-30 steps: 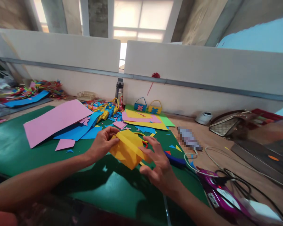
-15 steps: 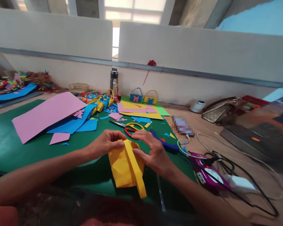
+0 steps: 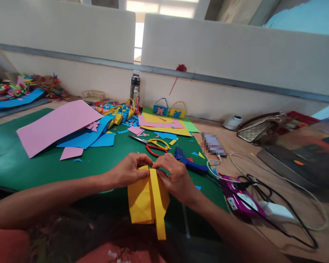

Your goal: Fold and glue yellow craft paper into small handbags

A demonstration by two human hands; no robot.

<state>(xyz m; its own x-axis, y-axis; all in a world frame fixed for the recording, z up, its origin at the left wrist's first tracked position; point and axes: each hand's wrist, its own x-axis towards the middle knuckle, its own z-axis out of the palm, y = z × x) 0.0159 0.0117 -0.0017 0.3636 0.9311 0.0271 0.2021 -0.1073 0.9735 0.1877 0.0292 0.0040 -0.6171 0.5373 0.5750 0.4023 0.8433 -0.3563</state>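
Both hands meet at the top edge of a folded yellow paper piece: the left hand is closed in a pinch on the paper's upper left corner, and the right hand is closed in a pinch on the top end of a long yellow paper strip that lies down the middle of the folded piece and hangs past its lower edge. The piece rests at the near edge of the green mat surface. To do this step well, I judge the strip should stay straight and centred while the fingers press firmly at the top. Red-and-yellow scissors and a blue glue gun lie just behind the hands.
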